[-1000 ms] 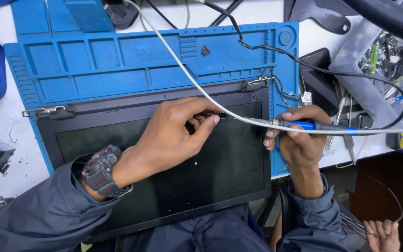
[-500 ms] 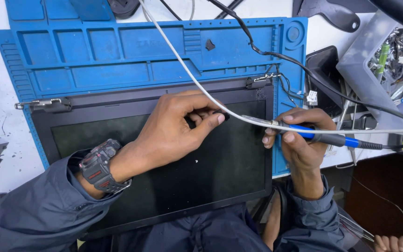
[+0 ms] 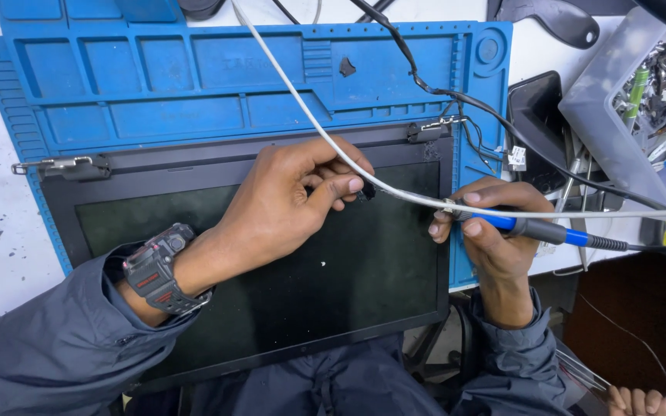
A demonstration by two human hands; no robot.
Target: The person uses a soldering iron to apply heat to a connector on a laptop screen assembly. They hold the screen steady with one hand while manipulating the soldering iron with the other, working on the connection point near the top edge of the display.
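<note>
A dark laptop screen panel [image 3: 271,308] with metal hinges lies on a blue repair mat [image 3: 194,85]. My left hand [image 3: 287,204] rests over the panel, thumb and fingers pinched on a small black piece [image 3: 366,191] near its top edge. My right hand [image 3: 495,239] sits at the panel's right edge, gripping a blue-handled soldering tool [image 3: 537,228] whose cord trails off to the right. A white cable [image 3: 302,100] runs from the top, between both hands, and out to the right. A dark wristwatch [image 3: 156,270] is on my left wrist.
A black wire bundle [image 3: 425,81] snakes across the mat to the right hinge [image 3: 429,131]. A grey tray of parts [image 3: 641,92] and a black device [image 3: 537,123] stand at the right. Another person's fingers [image 3: 637,400] show at the bottom right.
The view has drifted a little. My right hand has slid slightly along the blue tool, which now tilts down to the right. My left hand keeps its pinch in the same spot.
</note>
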